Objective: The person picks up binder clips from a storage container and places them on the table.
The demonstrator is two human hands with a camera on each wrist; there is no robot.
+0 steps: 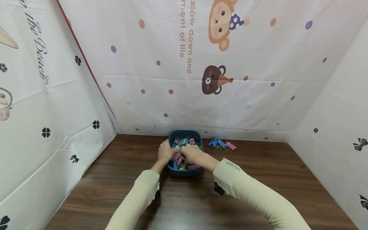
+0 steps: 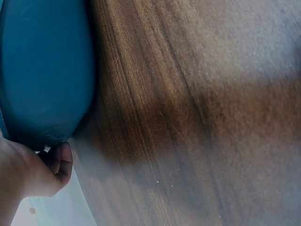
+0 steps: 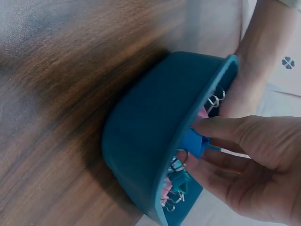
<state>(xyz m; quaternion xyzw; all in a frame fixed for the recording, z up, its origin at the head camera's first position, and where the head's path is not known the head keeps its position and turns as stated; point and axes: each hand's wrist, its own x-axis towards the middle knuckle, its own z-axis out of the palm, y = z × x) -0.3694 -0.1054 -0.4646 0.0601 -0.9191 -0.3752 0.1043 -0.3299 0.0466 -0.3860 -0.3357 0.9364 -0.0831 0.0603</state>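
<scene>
A dark teal plastic bin (image 1: 185,173) full of colored binder clips (image 1: 179,158) stands on the table close to the back wall. My left hand (image 1: 166,150) grips the bin's left side at the rim. In the left wrist view the fingers (image 2: 65,162) are curled against the bin's outer wall (image 2: 47,70). Over the clips, my right hand (image 1: 194,154) reaches in from the right. Seen from the right wrist, its thumb and fingers pinch a blue binder clip (image 3: 192,142) just inside the rim. Pink and teal clips (image 3: 178,181) lie below that hand.
Right of the bin, blue binder clips (image 1: 217,143) and a pink one (image 1: 231,146) lie on the brown wood-grain table (image 1: 258,179). White printed sheets (image 1: 172,105) hang behind and along both sides.
</scene>
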